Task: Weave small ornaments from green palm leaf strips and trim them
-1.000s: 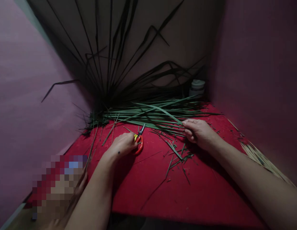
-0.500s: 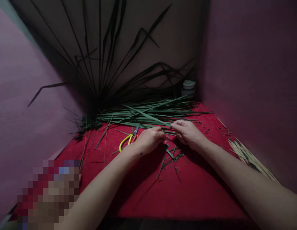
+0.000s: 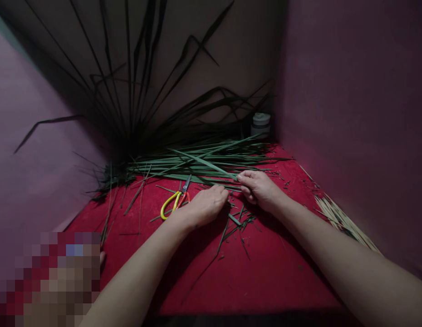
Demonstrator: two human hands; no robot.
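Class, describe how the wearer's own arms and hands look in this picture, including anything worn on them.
The left forearm and right forearm are bare, with no sleeve in view. The left hand and right hand are ungloved. No watch or bracelet shows at either wrist; some fingers are hidden, so rings cannot be ruled out.
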